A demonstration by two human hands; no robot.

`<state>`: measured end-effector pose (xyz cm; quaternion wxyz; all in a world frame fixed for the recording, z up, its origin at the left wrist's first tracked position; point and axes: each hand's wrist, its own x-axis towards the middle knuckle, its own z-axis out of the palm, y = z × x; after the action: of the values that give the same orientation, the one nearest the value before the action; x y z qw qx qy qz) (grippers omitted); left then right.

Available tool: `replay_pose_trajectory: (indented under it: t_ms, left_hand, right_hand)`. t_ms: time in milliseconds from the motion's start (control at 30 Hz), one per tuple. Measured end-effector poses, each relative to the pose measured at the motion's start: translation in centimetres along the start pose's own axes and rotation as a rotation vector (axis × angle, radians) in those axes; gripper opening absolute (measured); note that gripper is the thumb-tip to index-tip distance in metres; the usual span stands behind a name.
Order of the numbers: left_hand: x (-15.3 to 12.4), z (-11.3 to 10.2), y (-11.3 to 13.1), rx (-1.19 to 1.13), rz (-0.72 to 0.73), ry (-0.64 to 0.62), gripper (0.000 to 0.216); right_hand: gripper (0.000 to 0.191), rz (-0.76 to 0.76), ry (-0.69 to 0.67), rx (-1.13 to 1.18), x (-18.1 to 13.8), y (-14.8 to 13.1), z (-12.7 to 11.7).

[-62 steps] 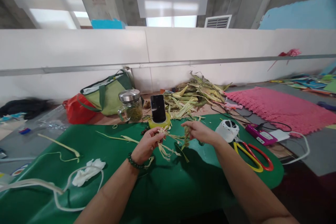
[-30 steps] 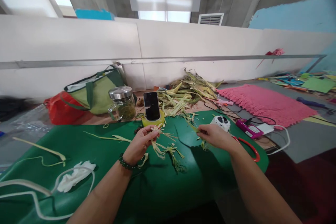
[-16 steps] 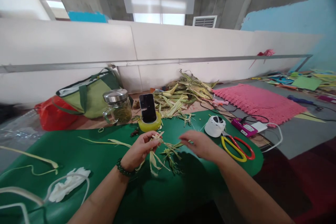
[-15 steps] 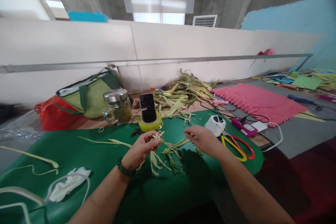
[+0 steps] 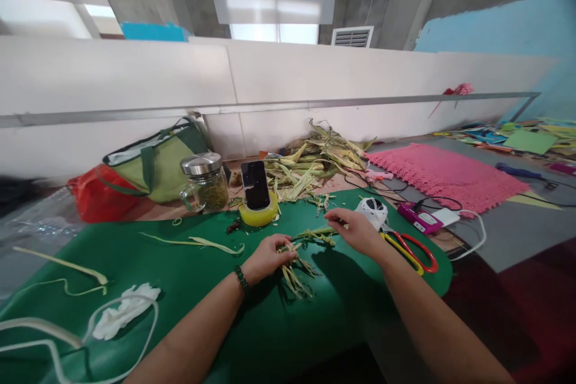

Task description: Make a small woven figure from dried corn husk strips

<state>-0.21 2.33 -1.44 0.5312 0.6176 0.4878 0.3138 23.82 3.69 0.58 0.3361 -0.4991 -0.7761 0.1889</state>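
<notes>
My left hand (image 5: 269,259) is closed around a small bundle of corn husk strips (image 5: 297,279), whose loose ends hang toward the front over the green mat (image 5: 288,336). My right hand (image 5: 353,231) pinches the right end of a greenish corn husk strip (image 5: 318,233) above the mat. This strip, with shredded bits along it, reaches from the right fingers toward the left hand. Just behind the right hand stand a roll of white string (image 5: 372,211) and scissors (image 5: 411,252) with red and yellow handles.
A heap of corn husks (image 5: 324,153) lies against the wall. A phone (image 5: 255,186) leans in a yellow tape roll (image 5: 257,214) beside a glass jar (image 5: 207,186). Loose strips (image 5: 202,242) and a white tissue (image 5: 126,312) lie at left, a purple power strip (image 5: 419,219) at right.
My left hand has moved right with its husk bundle. The right hand, empty-looking before, has shifted slightly right and now pinches the greenish strip, which has lifted and stretched out.
</notes>
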Motion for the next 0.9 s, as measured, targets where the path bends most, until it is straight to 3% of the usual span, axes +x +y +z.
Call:
replay_pose_trajectory:
  t_ms: [167,233,367,433,500,600,767,900]
  left_hand:
    - [0.2,-0.4,-0.6,-0.022,-0.084,-0.004,0.026]
    - [0.3,-0.8,-0.4,-0.062,-0.112,0.031,0.028]
    - [-0.1,-2.6,0.8,-0.089,-0.107,0.108,0.031]
    - [-0.6,-4.1,1.6,-0.105,-0.077,0.157,0.032]
    - [-1.3,-5.7,2.5,-0.143,-0.066,0.261,0.032]
    - [-2.5,-7.5,3.8,-0.177,-0.026,0.33,0.034]
    - [-4.2,-8.8,5.8,-0.028,-0.022,0.345,0.032]
    - [-5.7,-10.6,6.2,0.085,-0.015,0.411,0.031]
  right_hand:
    - [0.023,0.104,0.413,0.292,0.7,0.6,-2.3]
    - [0.023,0.133,0.484,0.337,0.8,1.1,-3.1]
    - [0.016,0.095,0.273,0.068,0.6,1.7,-3.3]
    - [0.018,0.089,0.267,-0.189,0.2,1.7,-3.1]
    - [0.022,0.134,0.237,-0.397,-0.1,1.4,-2.9]
    - [0.026,0.268,0.077,-0.599,-0.4,1.1,-2.6]
    - [0.034,0.359,-0.052,-0.787,-0.7,1.3,-2.0]
    - [0.035,0.366,-0.043,-0.855,-1.2,1.3,-1.7]
